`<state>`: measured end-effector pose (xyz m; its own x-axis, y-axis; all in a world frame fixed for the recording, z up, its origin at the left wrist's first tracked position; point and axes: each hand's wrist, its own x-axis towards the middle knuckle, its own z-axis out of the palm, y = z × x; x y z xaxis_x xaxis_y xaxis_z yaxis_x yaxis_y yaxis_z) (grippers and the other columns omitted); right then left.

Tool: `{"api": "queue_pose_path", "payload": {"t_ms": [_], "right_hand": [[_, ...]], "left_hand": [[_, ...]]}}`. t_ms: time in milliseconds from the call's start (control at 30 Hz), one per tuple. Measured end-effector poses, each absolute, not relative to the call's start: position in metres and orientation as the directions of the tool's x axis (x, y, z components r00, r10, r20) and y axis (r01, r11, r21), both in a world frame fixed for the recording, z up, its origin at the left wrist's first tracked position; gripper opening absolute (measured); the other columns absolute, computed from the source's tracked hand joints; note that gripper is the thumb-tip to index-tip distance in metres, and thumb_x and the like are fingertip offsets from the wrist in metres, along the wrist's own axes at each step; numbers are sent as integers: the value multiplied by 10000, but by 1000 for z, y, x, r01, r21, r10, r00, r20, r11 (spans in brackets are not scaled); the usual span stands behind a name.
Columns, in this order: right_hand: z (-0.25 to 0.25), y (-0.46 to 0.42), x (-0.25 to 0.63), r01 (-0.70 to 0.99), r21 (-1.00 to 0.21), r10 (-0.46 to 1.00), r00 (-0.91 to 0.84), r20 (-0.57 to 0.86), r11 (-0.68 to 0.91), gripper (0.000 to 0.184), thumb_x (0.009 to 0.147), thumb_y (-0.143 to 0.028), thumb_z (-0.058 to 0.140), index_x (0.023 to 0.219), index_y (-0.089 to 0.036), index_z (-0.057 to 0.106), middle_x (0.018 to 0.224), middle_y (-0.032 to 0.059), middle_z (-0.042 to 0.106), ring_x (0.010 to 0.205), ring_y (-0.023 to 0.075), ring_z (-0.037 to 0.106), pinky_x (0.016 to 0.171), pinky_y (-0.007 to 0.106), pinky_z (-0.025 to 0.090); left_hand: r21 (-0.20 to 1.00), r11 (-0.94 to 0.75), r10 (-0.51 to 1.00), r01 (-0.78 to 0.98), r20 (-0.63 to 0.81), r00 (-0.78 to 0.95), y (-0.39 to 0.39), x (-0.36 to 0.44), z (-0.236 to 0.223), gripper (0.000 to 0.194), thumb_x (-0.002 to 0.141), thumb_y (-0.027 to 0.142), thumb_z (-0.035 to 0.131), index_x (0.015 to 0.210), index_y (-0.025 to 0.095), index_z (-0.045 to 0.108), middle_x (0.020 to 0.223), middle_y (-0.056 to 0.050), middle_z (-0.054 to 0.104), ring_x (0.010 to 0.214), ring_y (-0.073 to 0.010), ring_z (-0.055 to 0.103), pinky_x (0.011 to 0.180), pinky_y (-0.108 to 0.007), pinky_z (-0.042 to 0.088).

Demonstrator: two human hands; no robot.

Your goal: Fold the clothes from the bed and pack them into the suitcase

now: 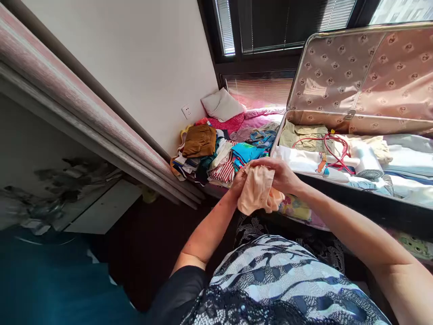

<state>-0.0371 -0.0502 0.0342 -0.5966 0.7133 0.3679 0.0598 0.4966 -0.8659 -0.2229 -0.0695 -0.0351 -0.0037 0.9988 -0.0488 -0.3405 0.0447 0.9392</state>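
Head view, looking down at the lap & the bed.

Both hands are meeting in the middle, just in front of the tummy. The left hand is gripping the left side of a small peach cloth, fingers curled shut on it. The right hand is coming over the top, thumb & fingers pinching the upper edge of the same cloth. The cloth is hanging bunched & soft between them, up in the air, not lying on anything.

Just behind the hands a big open suitcase is sitting on the bed, lid standing up, w/ a spotty pink lining. Inside it, light folded clothes are lying flat, plus a red hanger & a little white fan.

To the left of the case, a messy pile of clothes is sitting near the wall: brown, striped, bright blue bits. A white pillow is lying further back by the window.

Step in hand, I think: folding or smoothing the peach cloth, about halfway, since it is looking crumpled, not neat yet.

Next move prob needs: both hands pulling the edges straight, folding it small, then finding a free spot in the case, which is very near on the right side. The cloth is floppy, so a loose grip could be letting it slip open.
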Motion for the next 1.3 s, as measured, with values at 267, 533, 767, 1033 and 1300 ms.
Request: {"api": "queue_pose_path", "payload": {"t_ms": [267, 533, 767, 1033, 1300], "right_hand": [[37, -60, 1, 209, -954, 894, -435, 107, 215, 363, 802, -537, 697, 785, -177, 656, 767, 45, 644, 731, 170, 566, 639, 272, 452], [37, -62, 32, 522, -772, 840, -541, 28, 362, 303, 787, -492, 689, 817, -191, 712, 716, 35, 646, 698, 170, 552, 632, 281, 397], [56, -54, 63, 456, -830, 870, -488, 69, 321, 431, 722, -481, 802, 1044, -198, 765, 886, 69, 747, 689, 168, 632, 618, 292, 489], [63, -71, 30, 158, -987, 851, -514, -107, -29, 406, 698, -535, 875, 929, -225, 750, 852, 72, 770, 717, 216, 717, 616, 313, 577], [78, -82, 32, 259, -965, 858, -502, -105, 34, 382, 679, -500, 866, 900, -213, 747, 832, 54, 734, 756, 215, 688, 637, 306, 541]], "left_hand": [[908, -419, 906, -9, 419, 66, -126, -242, -17, 921, 731, 767, 907, 1455, 248, 672, 1593, -165, 579, 1447, -352, 587, 1227, -485, 504], [940, -313, 950, 139, 309, 48, -116, -240, 12, 650, 881, 805, 739, 867, 157, 792, 831, -83, 746, 822, -223, 710, 765, -333, 611], [972, -164, 981, -171, 179, 77, -120, -264, 22, 640, 749, 771, 898, 841, 156, 748, 611, 14, 578, 549, -105, 530, 528, -213, 456], [980, -199, 907, 6, 182, 379, -138, -213, -8, 929, 658, 602, 1034, 1411, 195, 673, 1211, -125, 725, 1002, -204, 713, 876, -306, 593], [838, -363, 932, 407, 320, 171, -143, -174, -55, 183, 967, 199, 630, 1131, 185, 712, 920, -27, 700, 786, -141, 650, 822, -288, 571]]}}
